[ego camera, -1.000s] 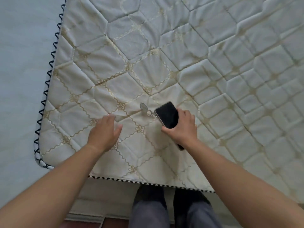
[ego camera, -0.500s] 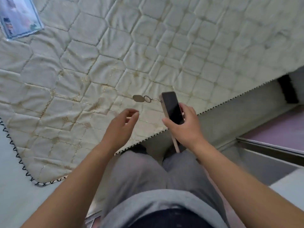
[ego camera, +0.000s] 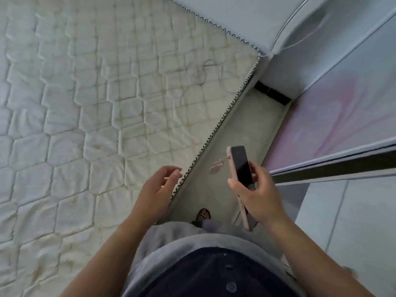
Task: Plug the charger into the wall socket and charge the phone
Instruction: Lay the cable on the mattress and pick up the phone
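Right of centre in the lower half of the frame, we see the right hand (ego camera: 258,198) closed around the phone (ego camera: 241,166): the thumb lies across the lower part of the dark screen, the fingers wrap behind the pale pink case, and the phone's top end points toward the top of the frame. A small charm (ego camera: 216,167) dangles from the upper left corner of the phone, hanging free over the floor (ego camera: 242,125). A pale strip, which we cannot identify, sticks out below the hand.

Just left of centre, the left hand (ego camera: 159,189) carries nothing; its grip is slack, fingers loosely curled and apart, poised above the stitched edge of the mattress (ego camera: 85,103), which fills the whole left side of the frame.

Farther out, a thin white cable (ego camera: 300,42) runs across the pale surface at the upper right, beyond the mattress corner. We judge that this may be the charger lead, though neither plug nor wall socket can be made out. A glossy panel (ego camera: 334,121) with pink streaks occupies the right of the frame.

We judge the step in hand to be carrying the phone toward the charging point; nothing is plugged in yet. The next move, as we read it, calls for the free left hand to find the charger and its cable end at the upper right, then locate the socket, while the right hand holds the phone steady with its port reachable.
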Tool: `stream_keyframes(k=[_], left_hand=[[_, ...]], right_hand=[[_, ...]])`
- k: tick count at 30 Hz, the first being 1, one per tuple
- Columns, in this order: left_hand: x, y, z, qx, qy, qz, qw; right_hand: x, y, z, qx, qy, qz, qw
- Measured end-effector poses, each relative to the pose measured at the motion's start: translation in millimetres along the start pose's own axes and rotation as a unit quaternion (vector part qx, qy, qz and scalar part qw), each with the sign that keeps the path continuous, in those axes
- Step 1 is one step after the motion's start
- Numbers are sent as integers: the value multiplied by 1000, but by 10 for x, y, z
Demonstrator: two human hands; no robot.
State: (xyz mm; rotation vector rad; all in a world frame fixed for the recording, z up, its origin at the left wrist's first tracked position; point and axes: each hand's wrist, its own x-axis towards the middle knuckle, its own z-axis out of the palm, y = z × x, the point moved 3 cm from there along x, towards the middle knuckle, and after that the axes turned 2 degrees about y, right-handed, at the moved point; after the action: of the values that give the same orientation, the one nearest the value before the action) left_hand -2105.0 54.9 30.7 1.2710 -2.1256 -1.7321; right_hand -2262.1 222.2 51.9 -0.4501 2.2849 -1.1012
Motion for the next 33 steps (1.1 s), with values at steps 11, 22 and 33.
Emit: stream_keyframes(k=[11,22,33], left_hand=[[1582,955,698,61,-70,43,995],[3746,2271,1025,78,-94,56,991],[4924,2775,1808,130,-96,50,986]], right_hand=[[1333,57,-748,43,47,41,997],[3375,-505,-1506,11,76,30,997],[4685,-321,-2213,20,81,34,996]])
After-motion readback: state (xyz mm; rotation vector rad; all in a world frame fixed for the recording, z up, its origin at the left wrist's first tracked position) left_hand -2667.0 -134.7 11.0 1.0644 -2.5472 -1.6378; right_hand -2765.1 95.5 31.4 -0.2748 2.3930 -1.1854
